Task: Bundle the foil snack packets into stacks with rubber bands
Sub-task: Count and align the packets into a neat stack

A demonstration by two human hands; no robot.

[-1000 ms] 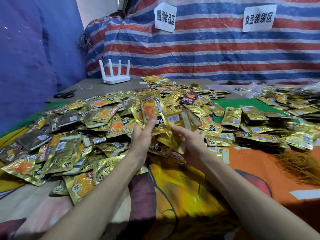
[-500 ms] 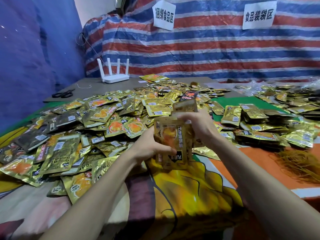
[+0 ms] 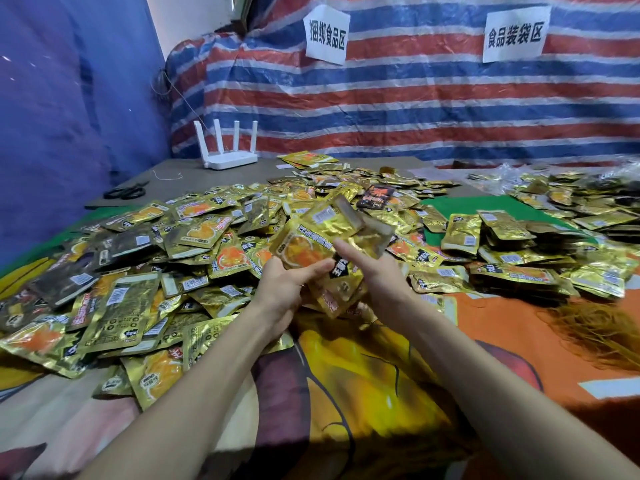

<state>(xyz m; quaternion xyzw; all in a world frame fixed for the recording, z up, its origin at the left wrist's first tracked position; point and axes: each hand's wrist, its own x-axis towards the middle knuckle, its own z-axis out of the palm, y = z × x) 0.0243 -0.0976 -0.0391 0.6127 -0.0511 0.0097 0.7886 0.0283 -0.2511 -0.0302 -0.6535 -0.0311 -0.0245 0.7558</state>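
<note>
A small stack of gold foil snack packets (image 3: 311,244) is held up above the table's middle. My left hand (image 3: 287,289) grips it from below, thumb across the front packet. My right hand (image 3: 375,275) holds the stack's right side, its thumb lying over the front and its other fingers hidden behind the packets. A broad heap of loose gold packets (image 3: 156,258) covers the table to the left and behind. A pile of tan rubber bands (image 3: 602,334) lies at the right edge. No band is visible on the held stack.
More gold packets, some stacked (image 3: 512,258), lie at the right on a green mat (image 3: 460,206). A white router (image 3: 230,157) and black scissors (image 3: 126,192) sit at the back left. A striped tarp (image 3: 415,109) with two paper signs hangs behind. A printed cloth (image 3: 363,393) covers the near table.
Both hands gathered loose packets from the heap into one stack, drew it toward me, then tilted it back. My right hand moved from the stack's top to its right side.
</note>
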